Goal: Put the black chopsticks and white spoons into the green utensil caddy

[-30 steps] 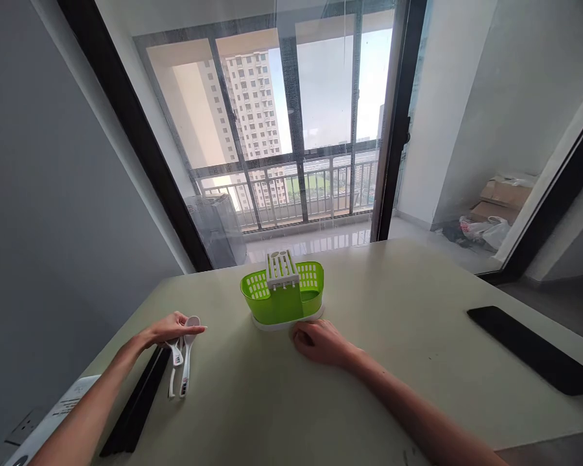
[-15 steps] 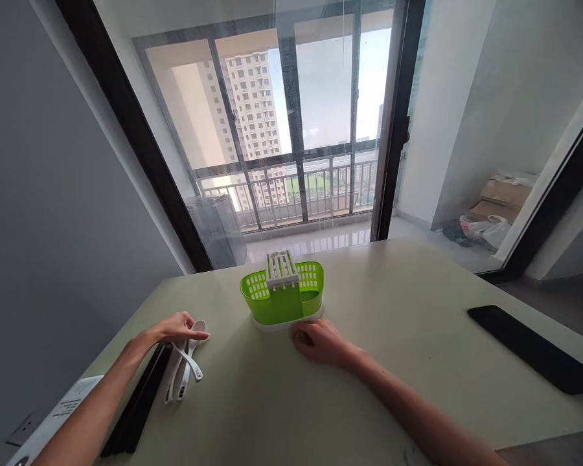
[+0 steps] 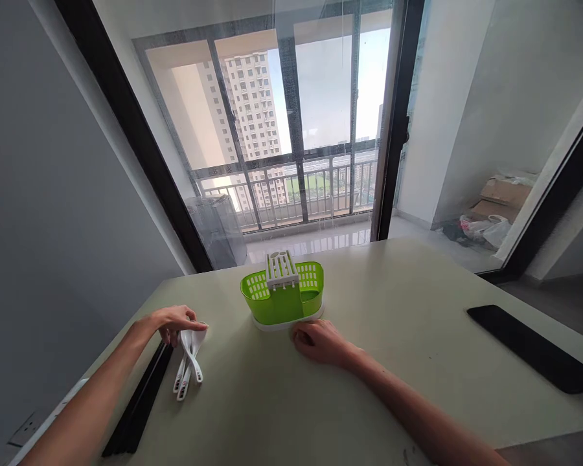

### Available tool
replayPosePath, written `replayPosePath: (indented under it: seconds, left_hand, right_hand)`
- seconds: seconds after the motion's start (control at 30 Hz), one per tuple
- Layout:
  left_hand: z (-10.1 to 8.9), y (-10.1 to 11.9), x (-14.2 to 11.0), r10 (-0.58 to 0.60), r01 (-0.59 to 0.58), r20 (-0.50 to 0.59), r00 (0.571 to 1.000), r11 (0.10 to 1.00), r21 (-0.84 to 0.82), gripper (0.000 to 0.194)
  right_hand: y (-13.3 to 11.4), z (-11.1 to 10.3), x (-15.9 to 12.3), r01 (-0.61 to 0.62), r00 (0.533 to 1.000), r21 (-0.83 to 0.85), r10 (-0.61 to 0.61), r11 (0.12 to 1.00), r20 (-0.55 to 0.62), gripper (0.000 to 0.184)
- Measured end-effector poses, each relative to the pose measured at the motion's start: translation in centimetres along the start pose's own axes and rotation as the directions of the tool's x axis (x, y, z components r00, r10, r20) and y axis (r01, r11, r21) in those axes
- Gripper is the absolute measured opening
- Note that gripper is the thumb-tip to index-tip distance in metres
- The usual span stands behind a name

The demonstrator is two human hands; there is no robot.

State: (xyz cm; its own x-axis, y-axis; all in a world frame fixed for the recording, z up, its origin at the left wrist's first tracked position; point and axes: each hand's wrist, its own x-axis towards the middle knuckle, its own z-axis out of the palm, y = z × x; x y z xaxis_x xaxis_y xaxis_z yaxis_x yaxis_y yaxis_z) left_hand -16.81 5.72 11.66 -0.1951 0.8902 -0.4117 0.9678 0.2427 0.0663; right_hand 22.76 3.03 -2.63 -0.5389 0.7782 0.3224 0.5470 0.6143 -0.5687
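My left hand [image 3: 177, 321] arches over the far ends of white spoons [image 3: 190, 362] and long black chopsticks [image 3: 140, 401] on the table. Its thumb stretches across the spoon bowls, apart from the fingers, which bend down near the chopstick tips. The spoons lie crossed in a small pile, three handles pointing toward me. Curled up on the table, my right hand [image 3: 318, 341] touches the white base of a green cutlery basket [image 3: 286, 304], with nothing seen in its fingers. The basket stands upright, a white slotted piece [image 3: 282, 268] on its middle.
A long black flat object [image 3: 534, 349] lies at the right of the pale table [image 3: 393, 304]. Behind the table stands a dark-framed glass door [image 3: 388, 129]. Cardboard boxes [image 3: 505, 194] and plastic bags [image 3: 483, 230] sit on the floor beyond.
The spoons have shifted slightly, with their handles now closer together. My left hand has moved a little up and left, its fingers lower beside the spoons. My right hand and the basket stay put.
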Motion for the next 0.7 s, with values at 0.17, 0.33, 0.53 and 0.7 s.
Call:
replayPosePath:
  seconds: [0.17,0.33,0.53,0.7]
  left_hand:
    - [-2.6,2.6,-1.3,-0.197,0.194,0.08,0.977,0.98,0.049,0.054]
    - [-4.3,6.6,-1.4,-0.122,0.183,-0.279,0.952,0.962,0.204,0.043]
    - [-2.1,16.4,-5.0,0.374,-0.266,-0.724,0.58,0.927,0.265,0.054]
    - [3.4,23.6,-7.6,0.638,-0.583,-0.67,0.379,0.727,0.362,0.063]
  right_hand:
    - [-0.1,-0.1,0.0,0.0,1.0,0.003,0.0,1.0,0.006,0.019]
    - [-0.1,-0.1,0.0,-0.007,1.0,0.001,0.007,1.0,0.005,0.019]
    - [-0.1,0.0,-0.1,-0.014,1.0,-0.004,0.014,1.0,0.001,0.019]
    - [-0.1,0.0,0.0,-0.004,1.0,-0.012,0.004,1.0,0.007,0.018]
